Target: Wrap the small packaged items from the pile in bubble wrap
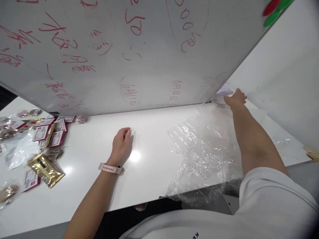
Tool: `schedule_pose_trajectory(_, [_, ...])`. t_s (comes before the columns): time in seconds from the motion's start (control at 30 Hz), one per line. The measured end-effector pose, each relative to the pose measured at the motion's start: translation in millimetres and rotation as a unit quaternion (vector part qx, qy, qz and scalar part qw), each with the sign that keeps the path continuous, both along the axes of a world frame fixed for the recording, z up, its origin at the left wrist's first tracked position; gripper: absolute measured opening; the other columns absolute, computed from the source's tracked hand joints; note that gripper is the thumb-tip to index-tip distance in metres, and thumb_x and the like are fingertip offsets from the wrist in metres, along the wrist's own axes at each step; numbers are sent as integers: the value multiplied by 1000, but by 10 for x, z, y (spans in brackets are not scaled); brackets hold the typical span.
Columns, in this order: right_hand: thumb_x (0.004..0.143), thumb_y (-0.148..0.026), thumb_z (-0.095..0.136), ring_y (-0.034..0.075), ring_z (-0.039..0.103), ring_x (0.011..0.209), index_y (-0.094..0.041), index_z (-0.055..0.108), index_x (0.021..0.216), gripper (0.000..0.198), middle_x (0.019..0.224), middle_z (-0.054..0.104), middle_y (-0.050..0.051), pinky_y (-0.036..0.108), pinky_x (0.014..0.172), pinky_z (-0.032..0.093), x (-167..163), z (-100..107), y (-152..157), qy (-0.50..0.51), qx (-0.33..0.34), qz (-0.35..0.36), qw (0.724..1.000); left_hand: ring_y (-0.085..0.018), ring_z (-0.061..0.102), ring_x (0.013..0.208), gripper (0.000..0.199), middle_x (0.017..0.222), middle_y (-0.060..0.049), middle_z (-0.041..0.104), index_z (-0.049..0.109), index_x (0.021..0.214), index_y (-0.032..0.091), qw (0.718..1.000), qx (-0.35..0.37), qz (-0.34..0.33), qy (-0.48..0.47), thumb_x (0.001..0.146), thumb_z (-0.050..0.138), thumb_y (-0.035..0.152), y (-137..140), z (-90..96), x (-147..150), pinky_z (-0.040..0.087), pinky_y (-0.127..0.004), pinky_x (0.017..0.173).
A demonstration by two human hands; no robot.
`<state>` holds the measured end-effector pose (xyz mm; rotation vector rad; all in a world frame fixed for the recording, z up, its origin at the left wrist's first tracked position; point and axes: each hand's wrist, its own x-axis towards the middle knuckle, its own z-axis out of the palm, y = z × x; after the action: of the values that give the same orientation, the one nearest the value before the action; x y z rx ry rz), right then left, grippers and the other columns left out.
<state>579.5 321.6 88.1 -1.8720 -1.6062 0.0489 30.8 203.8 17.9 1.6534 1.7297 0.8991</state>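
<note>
My left hand, with a pale pink band on the wrist, rests on the white table. Its fingers are curled in, thumb against the index finger; whether anything small is between them I cannot make out. At the far right, my right hand reaches past the end of the whiteboard, thumb apart from the fingers, holding nothing I can see. Close beside it lies a pale purple plastic packet, partly hidden behind the board. Crumpled clear plastic wrap spreads below and left of that hand.
A whiteboard with red writing stands along the table's back. On the left lie a gold packet, several red-and-white packets and a white bag. A white wall borders the right side. The plastic wrap hangs over the front edge.
</note>
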Motion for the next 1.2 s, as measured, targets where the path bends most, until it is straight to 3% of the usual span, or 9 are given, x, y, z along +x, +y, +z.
schedule_pose_trajectory(0.1, [89,-77,44,47,32,144,-31,40,151,78,154,43,13,76,111,30,-321,36,-575,3,-62,-27,998,-21,60,82,40,95,-6,66,63,120,19,1000,3,-4,6,96,45,46,13,-23,-16,47,-36,77])
schedule_pose_trajectory(0.2, [89,-78,39,40,26,151,-42,23,159,80,167,22,-2,65,118,34,-961,-153,-1486,-66,-193,124,971,-22,60,86,38,101,-7,66,63,119,19,1000,14,-9,10,95,46,43,25,-52,-12,47,-37,81])
schedule_pose_trajectory(0.3, [83,-85,41,39,15,154,-32,14,163,100,169,13,5,63,122,26,-1579,-588,-2230,-165,-243,177,939,-23,61,90,35,103,-9,67,64,117,18,999,23,-7,26,93,48,38,39,-74,11,47,-38,84])
schedule_pose_trajectory(0.37, [91,-79,29,34,11,155,-29,16,163,88,169,13,6,61,124,20,-1808,-862,-2447,-171,-239,151,944,-23,61,92,34,104,-9,67,64,116,18,999,25,-8,35,92,49,35,48,-76,23,46,-39,87])
schedule_pose_trajectory(0.47, [100,-65,14,27,14,156,-31,28,160,71,167,20,2,56,126,16,-1873,-1044,-2440,-127,-204,121,963,-23,61,94,31,109,-10,66,64,114,18,999,19,-13,28,90,49,31,47,-61,11,46,-39,89])
schedule_pose_trajectory(0.67, [97,-70,7,28,36,148,-36,51,147,75,157,43,-2,54,121,34,-1691,-861,-2313,129,-202,103,965,-19,62,96,24,111,-8,68,64,108,20,989,-33,-31,-141,90,54,31,-207,45,53,49,-33,85])
schedule_pose_trajectory(0.83, [94,-69,-6,24,45,143,-24,26,160,87,160,39,7,48,113,46,-1647,-712,-2270,336,-151,148,918,-16,65,90,28,113,-13,68,63,110,16,895,-196,-182,-357,89,64,34,-714,157,532,52,-34,87])
schedule_pose_trajectory(1.03, [88,-66,-22,25,37,148,-19,15,163,96,160,38,12,53,115,40,-2088,-443,-2187,253,-55,141,955,-22,63,105,79,130,-19,62,47,139,15,811,-282,-259,-442,76,80,51,-1071,196,1245,50,-37,90])
schedule_pose_trajectory(1.2, [92,-67,-18,20,29,152,-27,17,163,88,162,35,2,44,122,32,-2736,-17,-2312,220,22,243,944,-8,52,63,56,73,1,57,64,101,13,757,-284,-251,-532,63,90,44,-1140,298,1285,43,-24,65])
